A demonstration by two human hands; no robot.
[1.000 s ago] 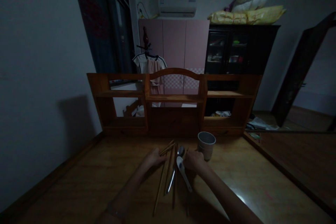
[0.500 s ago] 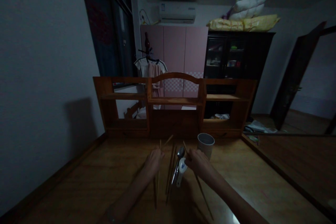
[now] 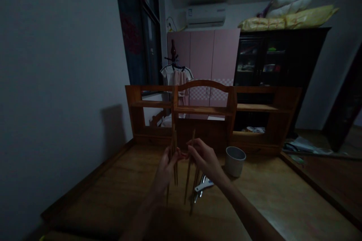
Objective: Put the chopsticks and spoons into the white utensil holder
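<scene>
My left hand [image 3: 166,165] is closed around a few wooden chopsticks [image 3: 175,173], which stand nearly upright above the table. My right hand [image 3: 206,159], its fingers pinched, grips a single chopstick [image 3: 187,186], tilted slightly. Both hands are close together, fingertips almost meeting. Beneath the right hand, partly covered by it, a white spoon [image 3: 203,185] with a blue mark lies on the wooden table [image 3: 118,196]. Shiny metal cutlery [image 3: 197,197] and more chopsticks [image 3: 195,182] lie beside that spoon. A grey cylindrical container [image 3: 234,163] stands upright to the right of my right hand.
A wooden shelf unit [image 3: 202,110] with compartments rises along the table's back edge. Raised wooden edging [image 3: 313,184] borders the right side, and a white wall [image 3: 70,83] is at the left. Beyond are a pink wardrobe [image 3: 202,56] and a dark cabinet [image 3: 305,60].
Both hands have risen and come together, and the chopsticks in them are now more upright. The white spoon lies at a different angle. My view has turned left.
</scene>
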